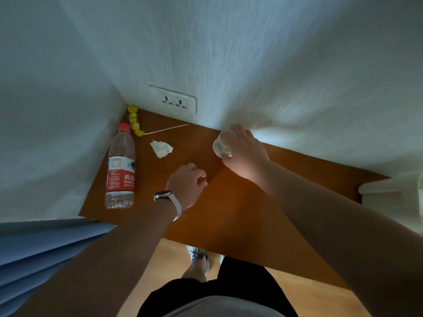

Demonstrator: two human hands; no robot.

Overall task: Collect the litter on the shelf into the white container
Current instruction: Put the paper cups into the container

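Note:
My right hand point(245, 152) grips a small white container point(219, 146) near the back wall, tilted with its mouth facing left. Over the middle of the brown shelf point(251, 202), my left hand point(187, 181) is closed on a tiny greenish scrap point(205, 180) pinched at the fingertips. A crumpled white paper point(161, 148) lies to the left of the container. Further back lie a thin wooden stick point(167, 129) and a yellow candy wrapper point(134, 121) in the corner. A plastic water bottle with a red label point(120, 170) lies along the left wall.
White walls close the shelf at the back and left, with a double socket point(174, 101) just above the surface. A white object point(389, 191) sits at the right end. Blue fabric point(45, 248) hangs at lower left; the wood floor and my feet show below.

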